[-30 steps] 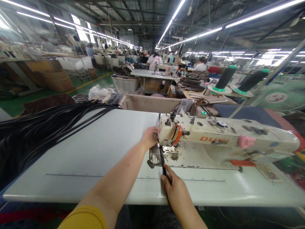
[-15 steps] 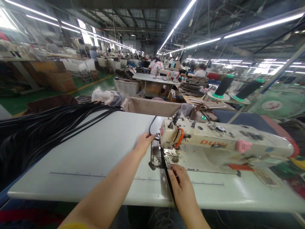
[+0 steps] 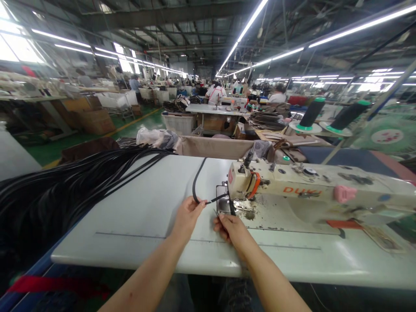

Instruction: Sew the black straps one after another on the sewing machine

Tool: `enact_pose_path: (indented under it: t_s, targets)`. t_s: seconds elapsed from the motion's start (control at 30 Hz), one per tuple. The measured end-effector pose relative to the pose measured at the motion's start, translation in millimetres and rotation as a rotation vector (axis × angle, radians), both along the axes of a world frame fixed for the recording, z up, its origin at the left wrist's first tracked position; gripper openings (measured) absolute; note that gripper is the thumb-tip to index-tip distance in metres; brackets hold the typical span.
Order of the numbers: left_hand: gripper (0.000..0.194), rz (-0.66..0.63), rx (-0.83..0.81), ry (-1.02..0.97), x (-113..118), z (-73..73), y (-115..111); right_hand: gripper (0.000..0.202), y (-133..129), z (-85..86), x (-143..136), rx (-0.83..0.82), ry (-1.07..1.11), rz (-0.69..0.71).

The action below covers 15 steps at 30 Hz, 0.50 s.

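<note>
A narrow black strap [image 3: 195,182] curves down from the table's back edge to my left hand [image 3: 187,216]. My left fingers are closed in a pinch on it, left of the sewing machine [image 3: 279,184]. Beyond my fingertips a piece of black strap [image 3: 220,198] runs to the needle area, with a pale spot between the two. Just in front of the metal plate [image 3: 223,205] is my right hand [image 3: 229,227], its fingers closed around a small pointed metal tool [image 3: 215,212]. Most of that tool is hidden in the hand.
A heap of black straps [image 3: 65,186] hangs over the left side of the white table [image 3: 139,208]. Behind the table stands a beige fabric-lined bin [image 3: 217,147]. Two dark thread cones [image 3: 310,115] and a green fan [image 3: 386,136] are at the right.
My left hand has drawn back from the machine head toward me with the strap. My right hand has left the strap in front of the needle and moved up and left.
</note>
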<state>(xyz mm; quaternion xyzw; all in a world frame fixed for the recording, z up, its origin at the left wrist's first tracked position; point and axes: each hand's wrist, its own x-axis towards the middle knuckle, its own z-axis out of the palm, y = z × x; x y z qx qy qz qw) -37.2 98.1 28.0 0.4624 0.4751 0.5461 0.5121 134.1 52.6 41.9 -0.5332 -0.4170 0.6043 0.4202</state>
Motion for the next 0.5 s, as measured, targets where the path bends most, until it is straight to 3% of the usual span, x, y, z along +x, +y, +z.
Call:
enact_pose_path:
  t_s: [0.27, 0.5]
  targets:
    - [0.032, -0.007, 0.026, 0.048, -19, -0.1, -32, 0.060, 13, -0.1, -19, -0.006, 0.112, 0.055]
    - [0.028, 0.012, 0.011, 0.044, -27, 0.5, -47, 0.039, 11, 3.8, -22, 0.047, 0.097, 0.066]
